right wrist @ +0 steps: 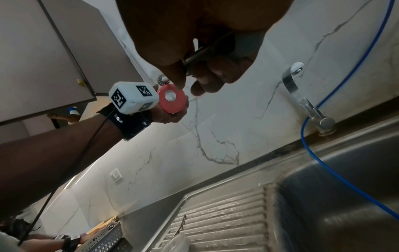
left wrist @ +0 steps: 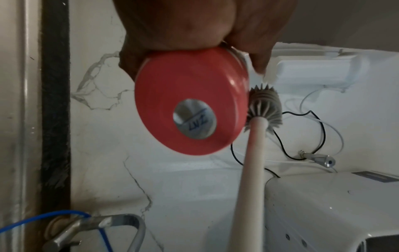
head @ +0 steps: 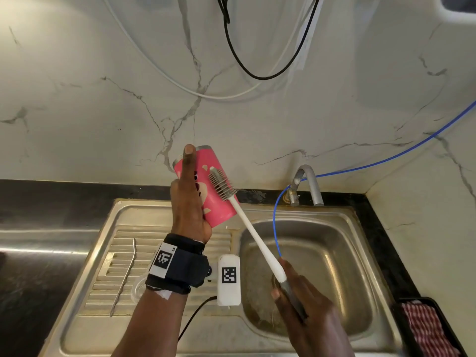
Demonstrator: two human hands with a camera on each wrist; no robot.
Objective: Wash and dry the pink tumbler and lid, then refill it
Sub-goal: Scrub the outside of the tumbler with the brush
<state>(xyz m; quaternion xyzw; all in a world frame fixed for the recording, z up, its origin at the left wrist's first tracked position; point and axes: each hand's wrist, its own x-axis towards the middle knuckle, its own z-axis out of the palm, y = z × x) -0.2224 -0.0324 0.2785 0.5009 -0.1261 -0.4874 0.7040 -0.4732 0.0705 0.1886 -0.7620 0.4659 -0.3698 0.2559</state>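
Gripping pink tumbler (head: pixel 213 186) in left hand (head: pixel 189 202), right hand (head: pixel 296 292) apparently clasping brush (head: pixel 247 225) against it

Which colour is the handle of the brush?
The brush has a white handle with a grey grip end in the right hand; the head view shows it best.

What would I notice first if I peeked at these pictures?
First, the bright pink metal tumbler, held tilted above the steel sink by the left hand. Next, the long white bottle brush, gripped by the right hand, with its grey bristles against the tumbler's outside. After that, the thin blue hose dangling from the tap into the basin, and the bent metal straw lying on the ribbed drainboard at the left.
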